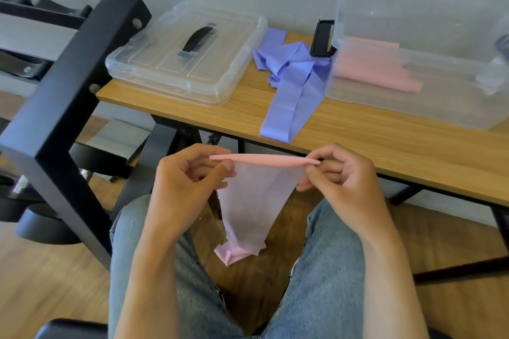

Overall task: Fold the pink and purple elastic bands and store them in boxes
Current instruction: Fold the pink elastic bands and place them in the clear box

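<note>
Pink band [254, 198] hangs btwn the knees at 6 o'clock, top edge pinched taut by left hand [190, 173] & right hand [338, 170]; thin, limp, stretchy, prob. light & a bit clingy, so best held at the corners. Purple band [292, 82] lies crumpled on wood-grain table [385, 143] at 12, by clear plastic box [413, 85] w/ pink rolls at 1 o'clock.

I log soft, even, fairly bright daylight, faint shadow under the wooden table [385, 143], mild glare on the clear closed box [165, 63] far left, wide-angle bending at the edges, slight softness far right.
</note>
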`<state>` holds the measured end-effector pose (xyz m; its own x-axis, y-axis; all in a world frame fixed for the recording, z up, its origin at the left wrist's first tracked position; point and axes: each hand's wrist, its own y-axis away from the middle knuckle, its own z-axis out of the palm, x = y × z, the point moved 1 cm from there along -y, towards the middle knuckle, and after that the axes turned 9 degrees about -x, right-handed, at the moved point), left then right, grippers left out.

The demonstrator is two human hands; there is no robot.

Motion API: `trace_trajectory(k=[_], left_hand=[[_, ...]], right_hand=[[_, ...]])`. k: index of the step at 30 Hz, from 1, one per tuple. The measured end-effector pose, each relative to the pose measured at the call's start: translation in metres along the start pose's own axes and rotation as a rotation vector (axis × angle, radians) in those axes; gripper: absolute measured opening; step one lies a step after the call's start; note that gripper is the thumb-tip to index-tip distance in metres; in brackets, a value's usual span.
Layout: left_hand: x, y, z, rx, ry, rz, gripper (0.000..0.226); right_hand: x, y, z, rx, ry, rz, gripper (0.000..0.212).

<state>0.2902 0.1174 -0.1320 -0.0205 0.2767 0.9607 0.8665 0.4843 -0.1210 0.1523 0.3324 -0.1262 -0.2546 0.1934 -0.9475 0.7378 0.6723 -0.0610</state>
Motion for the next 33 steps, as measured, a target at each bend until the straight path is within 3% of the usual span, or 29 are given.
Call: trace_trajectory(k=[4,7,9,11,15,19,25,28,30,33], left_hand=[[0.002,0.0,-0.001,0.033,0.111,0.003,0.016],[0.002,-0.001,-0.003,0.01,0.057,0.029,0.023],[0.0,-0.001,-0.005,-0.016,0.032,-0.001,0.04],[-0.004,-0.001,-0.008,-0.034,-0.047,-0.012,0.044],[-0.012,-0.004,-0.007,-0.051,-0.21,-0.004,0.026],[-0.016,-0.005,-0.003,-0.046,-0.081,-0.036,0.023],[-0.01,-0.006,0.002,-0.029,0.167,-0.034,0.018],[-0.012,-0.007,0.003,-0.014,0.135,-0.011,0.016],[-0.012,-0.007,0.002,-0.042,0.115,-0.015,0.028],[-0.014,-0.007,-0.002,-0.062,0.053,-0.034,0.047]], right_hand=[[-0.004,0.0,-0.002,-0.024,-0.225,-0.017,0.005],[-0.003,-0.002,-0.001,0.029,-0.182,-0.027,0.007],[0.002,-0.004,-0.002,0.015,-0.15,0.01,0.027],[0.008,-0.004,-0.004,-0.028,-0.087,0.052,0.042],[0.016,-0.007,-0.003,-0.04,0.122,0.04,0.023],[0.015,-0.008,0.0,-0.024,0.187,-0.015,0.013],[0.013,-0.008,0.001,-0.011,-0.108,-0.035,0.015],[0.014,-0.008,0.002,-0.003,-0.156,-0.047,0.005],[0.016,-0.01,0.001,0.027,-0.127,-0.044,0.006],[0.022,-0.011,-0.002,-0.021,-0.11,0.032,0.037]])
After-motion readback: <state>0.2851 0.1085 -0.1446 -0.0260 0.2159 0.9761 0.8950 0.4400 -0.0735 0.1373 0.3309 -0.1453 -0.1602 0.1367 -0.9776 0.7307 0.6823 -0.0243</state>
